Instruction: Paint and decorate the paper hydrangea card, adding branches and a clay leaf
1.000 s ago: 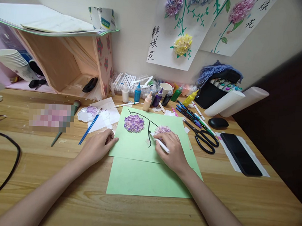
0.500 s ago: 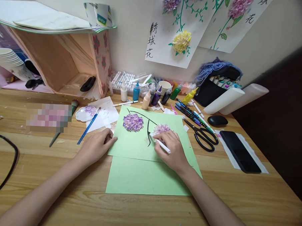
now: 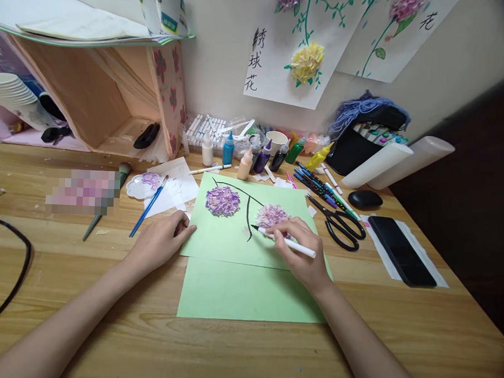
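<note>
My right hand [image 3: 301, 249] grips a white marker [image 3: 297, 246] with a black tip, which points left near the lower end of a black drawn stem. This stem is on a green sheet [image 3: 216, 240] with a purple textured flower [image 3: 222, 201] at left and a pinkish-purple flower [image 3: 271, 215] at right. Part of the right flower is hidden behind my fingers. At the sheet's left edge rests my left hand [image 3: 166, 235], fingers curled and thumb tip touching the paper; nothing shows in it. A second green sheet [image 3: 247, 294] lies partly beneath the first.
Right of the sheets lie black scissors [image 3: 340, 221], several pens [image 3: 319, 186], a mouse [image 3: 364, 199] and a phone [image 3: 402, 251]. Paint bottles [image 3: 245, 163] line the back. At left are a blue paintbrush [image 3: 149, 207] and a white palette [image 3: 141, 185].
My right hand has shifted right with the marker, drawing back from the stem so the black tip shows. My left hand stays at the paper's edge; the view has tilted slightly.
</note>
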`<state>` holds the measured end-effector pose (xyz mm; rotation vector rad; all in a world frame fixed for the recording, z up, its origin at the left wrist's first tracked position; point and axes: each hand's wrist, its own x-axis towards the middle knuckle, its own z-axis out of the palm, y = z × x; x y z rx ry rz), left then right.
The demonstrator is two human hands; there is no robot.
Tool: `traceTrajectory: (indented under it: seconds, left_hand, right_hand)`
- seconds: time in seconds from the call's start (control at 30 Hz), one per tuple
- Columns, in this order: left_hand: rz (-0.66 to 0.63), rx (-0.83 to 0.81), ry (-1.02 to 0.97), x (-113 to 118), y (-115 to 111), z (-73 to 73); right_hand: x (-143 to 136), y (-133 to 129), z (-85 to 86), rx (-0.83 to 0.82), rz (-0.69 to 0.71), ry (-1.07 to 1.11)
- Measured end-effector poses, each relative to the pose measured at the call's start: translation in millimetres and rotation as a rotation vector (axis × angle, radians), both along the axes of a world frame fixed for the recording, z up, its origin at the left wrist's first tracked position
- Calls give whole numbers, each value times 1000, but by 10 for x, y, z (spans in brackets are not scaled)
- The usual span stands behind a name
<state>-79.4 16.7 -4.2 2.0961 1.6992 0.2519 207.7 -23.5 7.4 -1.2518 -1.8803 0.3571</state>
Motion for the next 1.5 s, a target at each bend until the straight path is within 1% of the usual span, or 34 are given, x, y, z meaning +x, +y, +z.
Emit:
traceTrajectory:
  seconds: [0.13, 0.4, 0.67, 0.9, 1.03, 1.5]
  left_hand:
    - [12, -17, -12, -1, -4, -2]
    - [11, -27, 9, 1, -4, 12]
    - [7, -23, 5, 3, -7, 27]
    - [3, -17, 21, 5, -1, 14]
    - [5, -23, 14, 6, 2, 18]
    - [-8, -12, 4, 8, 4, 20]
  right_hand:
    - [-16, 0, -28, -24, -35, -19]
    - [-19, 29, -103, -8, -31, -100]
    - [-19, 26, -79, 24, -18, -122]
    - [-20, 25, -73, 3, -13, -116]
    - [-19, 26, -76, -2, 15, -122]
    - [-14, 27, -87, 26, 27, -136]
